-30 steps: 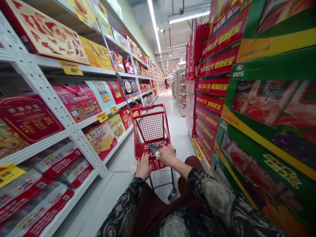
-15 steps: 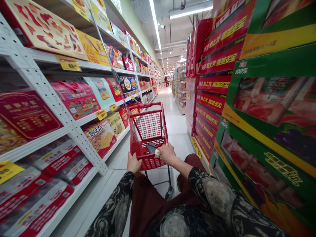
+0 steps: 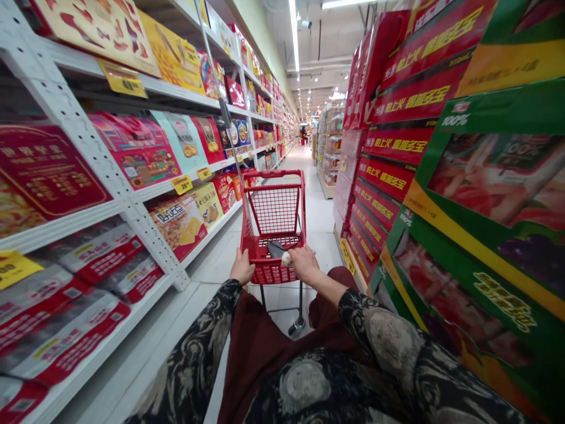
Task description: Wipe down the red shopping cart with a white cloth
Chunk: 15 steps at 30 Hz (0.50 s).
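Note:
A red plastic shopping cart (image 3: pixel 270 272) with a mesh basket stands in front of me in the aisle, on dark metal legs. Its near left corner is gripped by my left hand (image 3: pixel 242 267), fingers curled over the rim. My right hand (image 3: pixel 305 263) is closed around the near right part of the rim. A small crumpled whitish thing (image 3: pixel 286 259) shows at the fingers of that hand; its kind is unclear. Inside the basket lies a dark grey flat object (image 3: pixel 276 249), partly hidden by the rim.
White shelves (image 3: pixel 152 188) with boxed snacks and yellow price tags line the left side. On the right rise stacked red drink cartons (image 3: pixel 388 176) and green juice boxes (image 3: pixel 481 182). Between them a pale tiled floor (image 3: pixel 304 156) runs ahead, with a distant person (image 3: pixel 303 134) far off.
The cart and both hands sit slightly higher in the picture, and the cart is a bit farther right. Shelf goods appear shifted as my view moved. Both hands keep their hold.

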{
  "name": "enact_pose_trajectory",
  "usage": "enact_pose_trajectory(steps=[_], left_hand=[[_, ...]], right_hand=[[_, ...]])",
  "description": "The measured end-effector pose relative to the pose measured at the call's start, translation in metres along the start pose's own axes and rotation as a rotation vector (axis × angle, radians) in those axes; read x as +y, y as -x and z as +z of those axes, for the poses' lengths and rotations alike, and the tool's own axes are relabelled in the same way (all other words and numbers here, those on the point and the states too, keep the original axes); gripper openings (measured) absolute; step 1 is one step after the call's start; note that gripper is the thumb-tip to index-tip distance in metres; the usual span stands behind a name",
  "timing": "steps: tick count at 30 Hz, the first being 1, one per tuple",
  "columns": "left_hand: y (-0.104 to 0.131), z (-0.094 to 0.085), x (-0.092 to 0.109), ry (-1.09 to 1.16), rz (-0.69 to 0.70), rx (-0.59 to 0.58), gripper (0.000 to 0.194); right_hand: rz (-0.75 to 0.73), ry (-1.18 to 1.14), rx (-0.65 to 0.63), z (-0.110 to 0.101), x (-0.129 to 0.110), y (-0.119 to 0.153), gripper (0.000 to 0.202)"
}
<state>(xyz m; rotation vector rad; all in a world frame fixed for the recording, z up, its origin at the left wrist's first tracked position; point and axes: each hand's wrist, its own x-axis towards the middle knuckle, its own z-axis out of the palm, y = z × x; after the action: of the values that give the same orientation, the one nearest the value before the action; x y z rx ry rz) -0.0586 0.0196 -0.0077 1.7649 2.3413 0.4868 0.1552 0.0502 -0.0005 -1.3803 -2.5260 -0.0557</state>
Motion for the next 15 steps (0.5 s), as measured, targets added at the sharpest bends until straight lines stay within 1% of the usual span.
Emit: enact_pose_trajectory(steps=[4,8,11,15], left_hand=[[-0.004,0.003,0.008,0.014,0.014,-0.005,0.063],[0.002,0.005,0.013,-0.015,0.048,-0.021,0.059],[0.01,0.005,0.014,-0.134,0.114,-0.045,0.061],[0.014,0.0,0.014,-0.226,0.163,-0.052,0.063]], right_hand=[[-0.009,0.024,-0.006,-0.002,0.008,0.003,0.027],[-0.036,0.037,-0.018,-0.001,0.012,0.0,0.03],[-0.037,0.025,-0.029,0.004,0.002,-0.009,0.03],[-0.058,0.019,-0.06,0.013,-0.021,-0.025,0.032]])
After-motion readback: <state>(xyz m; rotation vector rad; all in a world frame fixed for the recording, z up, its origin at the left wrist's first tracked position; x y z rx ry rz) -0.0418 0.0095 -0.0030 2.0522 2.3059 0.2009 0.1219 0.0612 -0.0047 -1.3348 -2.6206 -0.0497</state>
